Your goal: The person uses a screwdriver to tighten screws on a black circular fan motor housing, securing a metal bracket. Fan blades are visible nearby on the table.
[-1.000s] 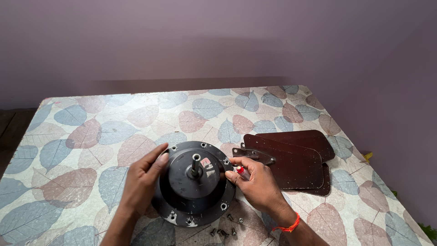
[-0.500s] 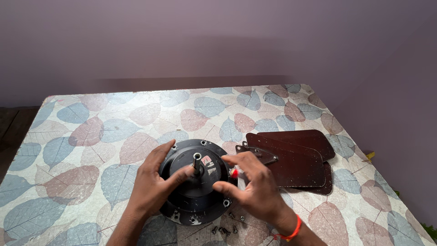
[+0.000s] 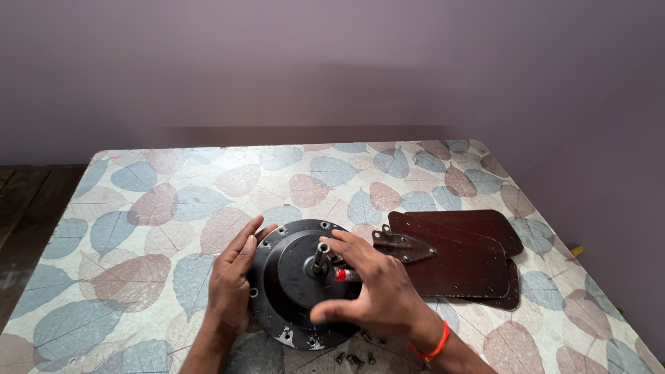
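Observation:
A round black fan motor (image 3: 287,277) with an upright metal shaft (image 3: 322,253) lies on the leaf-patterned table (image 3: 173,201). My left hand (image 3: 232,284) presses flat against the motor's left rim, fingers straight. My right hand (image 3: 374,291) is spread over the motor's right half, thumb down at the near rim and fingertips close to the shaft. A small red-handled tool (image 3: 341,275) shows under its fingers and seems to be held there; most of the tool is hidden.
A stack of dark brown fan blades (image 3: 471,260) with a metal bracket (image 3: 405,246) lies just right of the motor. Several loose screws (image 3: 353,359) sit at the near edge. A purple wall runs behind the table; dark floor (image 3: 28,201) lies to the left.
My left hand slid from the motor's top back to its left rim. My right hand moved further over the motor toward the shaft. The view shifted, so everything sits lower and further right.

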